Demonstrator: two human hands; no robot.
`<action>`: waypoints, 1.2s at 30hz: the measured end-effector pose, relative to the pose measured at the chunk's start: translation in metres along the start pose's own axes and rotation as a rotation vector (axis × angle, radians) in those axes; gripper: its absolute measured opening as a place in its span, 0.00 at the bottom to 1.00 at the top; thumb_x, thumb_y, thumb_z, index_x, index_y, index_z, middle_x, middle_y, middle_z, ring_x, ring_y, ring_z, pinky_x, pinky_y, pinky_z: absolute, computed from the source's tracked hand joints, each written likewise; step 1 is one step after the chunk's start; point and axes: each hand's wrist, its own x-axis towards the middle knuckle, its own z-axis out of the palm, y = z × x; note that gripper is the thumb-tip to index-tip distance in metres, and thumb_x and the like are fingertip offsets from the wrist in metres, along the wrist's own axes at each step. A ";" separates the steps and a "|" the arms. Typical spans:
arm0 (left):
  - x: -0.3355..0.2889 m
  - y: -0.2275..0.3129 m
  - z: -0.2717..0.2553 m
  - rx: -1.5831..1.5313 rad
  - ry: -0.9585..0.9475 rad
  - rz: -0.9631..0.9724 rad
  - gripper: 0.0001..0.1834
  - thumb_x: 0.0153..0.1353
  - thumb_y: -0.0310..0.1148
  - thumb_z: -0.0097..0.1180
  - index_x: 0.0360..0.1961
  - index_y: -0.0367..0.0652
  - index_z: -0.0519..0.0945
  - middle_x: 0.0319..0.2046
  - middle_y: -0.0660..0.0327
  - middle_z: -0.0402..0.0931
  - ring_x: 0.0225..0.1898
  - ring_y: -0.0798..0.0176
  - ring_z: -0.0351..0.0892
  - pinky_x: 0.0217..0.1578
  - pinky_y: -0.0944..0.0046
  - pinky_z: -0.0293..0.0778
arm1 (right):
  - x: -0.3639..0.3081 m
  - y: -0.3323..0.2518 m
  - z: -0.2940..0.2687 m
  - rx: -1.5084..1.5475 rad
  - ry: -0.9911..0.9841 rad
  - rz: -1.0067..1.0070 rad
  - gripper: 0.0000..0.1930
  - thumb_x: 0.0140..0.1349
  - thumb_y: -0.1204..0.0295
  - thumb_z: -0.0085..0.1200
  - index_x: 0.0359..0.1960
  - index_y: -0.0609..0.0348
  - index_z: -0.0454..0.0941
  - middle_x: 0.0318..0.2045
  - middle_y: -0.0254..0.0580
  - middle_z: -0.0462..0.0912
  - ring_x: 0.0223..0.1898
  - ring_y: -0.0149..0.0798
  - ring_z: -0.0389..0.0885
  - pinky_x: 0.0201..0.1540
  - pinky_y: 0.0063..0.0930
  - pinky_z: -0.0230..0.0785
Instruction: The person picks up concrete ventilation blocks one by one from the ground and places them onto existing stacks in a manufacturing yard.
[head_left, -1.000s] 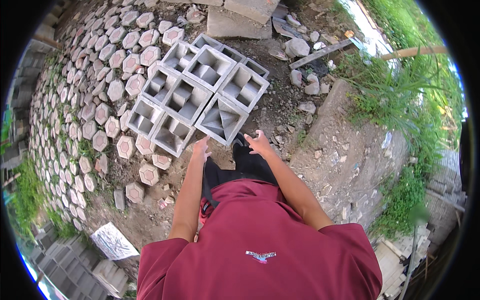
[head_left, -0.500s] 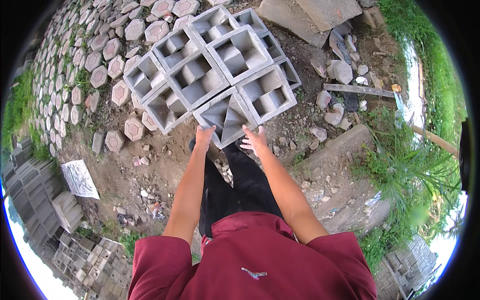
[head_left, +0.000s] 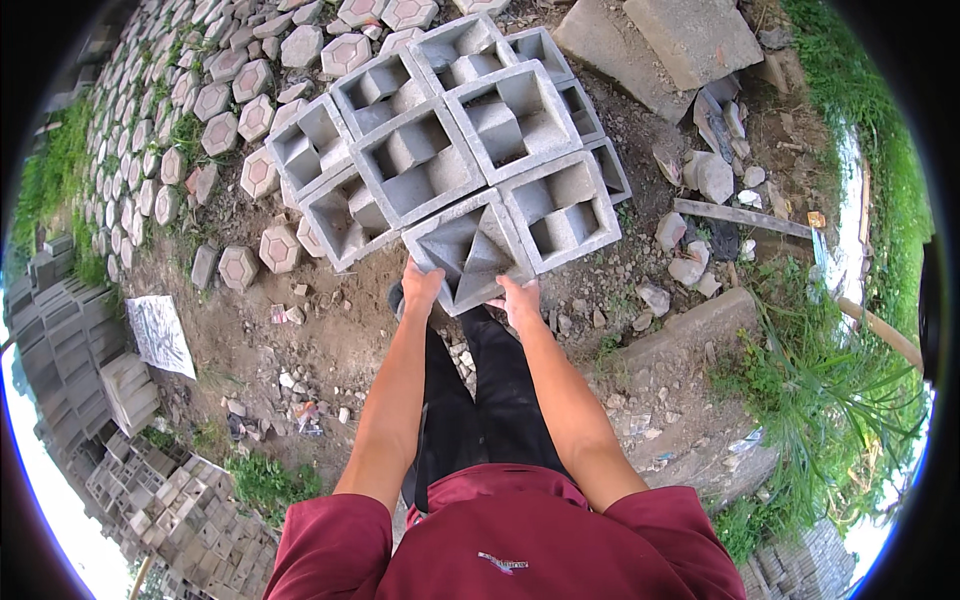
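Note:
A grey concrete block (head_left: pixel 475 252) with slanted inner faces stands at the near edge of a cluster of hollow concrete blocks (head_left: pixel 415 165). My left hand (head_left: pixel 424 288) is closed on its near left side, thumb over the rim. On the near right side my right hand (head_left: pixel 518 303) grips the rim, thumb on top and fingers partly hidden below. The held block still lies against its neighbours. Behind it, the other blocks sit tightly side by side with square openings facing up.
Hexagonal pavers (head_left: pixel 280 247) cover the ground at far left. Broken slabs (head_left: pixel 690 45) and rubble lie at far right, with a wooden plank (head_left: pixel 745 218) below them. A white sheet (head_left: pixel 160 335) lies at left, near stacked blocks (head_left: pixel 75 350). Grass (head_left: pixel 810 370) grows at right.
My right hand has gone from spread fingers to a grip on the block's near right rim. The left hand keeps its hold. The view has shifted, moving the blocks right and down in the picture.

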 end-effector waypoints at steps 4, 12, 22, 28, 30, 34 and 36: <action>-0.004 -0.007 -0.009 -0.115 0.008 -0.065 0.27 0.41 0.28 0.61 0.47 0.40 0.75 0.38 0.53 0.80 0.39 0.56 0.80 0.37 0.60 0.74 | -0.013 0.003 0.005 -0.038 0.024 -0.069 0.28 0.50 0.83 0.57 0.52 0.61 0.59 0.47 0.53 0.70 0.44 0.52 0.76 0.33 0.55 0.81; -0.105 -0.028 -0.083 -0.307 -0.421 0.031 0.40 0.55 0.50 0.58 0.65 0.45 0.58 0.59 0.53 0.64 0.61 0.53 0.62 0.56 0.42 0.61 | -0.134 -0.016 -0.018 -0.221 0.020 -0.144 0.27 0.49 0.82 0.58 0.51 0.61 0.61 0.44 0.50 0.73 0.38 0.47 0.79 0.30 0.51 0.81; -0.084 -0.120 -0.127 -0.743 -0.754 -0.261 0.34 0.67 0.57 0.33 0.62 0.42 0.68 0.58 0.56 0.70 0.56 0.58 0.71 0.58 0.60 0.65 | -0.221 -0.007 0.021 -1.093 -0.209 -0.587 0.39 0.42 0.79 0.59 0.61 0.61 0.58 0.44 0.49 0.78 0.42 0.40 0.80 0.36 0.32 0.76; -0.142 -0.179 -0.214 -1.179 -0.580 -0.309 0.29 0.68 0.52 0.38 0.55 0.40 0.74 0.49 0.53 0.78 0.45 0.55 0.80 0.48 0.58 0.75 | -0.266 0.048 0.102 -1.368 -0.327 -0.537 0.45 0.42 0.77 0.59 0.66 0.67 0.51 0.45 0.54 0.79 0.36 0.41 0.82 0.29 0.30 0.74; -0.158 -0.166 -0.263 -1.173 -0.588 -0.298 0.29 0.67 0.52 0.39 0.52 0.38 0.76 0.46 0.52 0.79 0.43 0.55 0.80 0.47 0.57 0.76 | -0.267 0.058 0.128 -1.397 -0.410 -0.542 0.44 0.43 0.78 0.57 0.67 0.61 0.52 0.38 0.47 0.81 0.26 0.35 0.81 0.17 0.27 0.75; -0.191 -0.153 -0.357 -1.279 -0.386 -0.155 0.28 0.67 0.50 0.38 0.53 0.39 0.75 0.47 0.51 0.78 0.43 0.53 0.80 0.48 0.55 0.76 | -0.381 0.045 0.231 -1.571 -0.627 -0.595 0.46 0.49 0.71 0.59 0.68 0.63 0.46 0.36 0.48 0.80 0.25 0.34 0.80 0.20 0.29 0.76; -0.207 -0.156 -0.396 -1.383 -0.350 -0.090 0.27 0.66 0.49 0.37 0.51 0.38 0.76 0.44 0.51 0.79 0.42 0.53 0.81 0.47 0.55 0.76 | -0.440 0.034 0.271 -1.638 -0.803 -0.579 0.48 0.54 0.60 0.61 0.69 0.66 0.42 0.39 0.51 0.79 0.28 0.36 0.81 0.24 0.30 0.77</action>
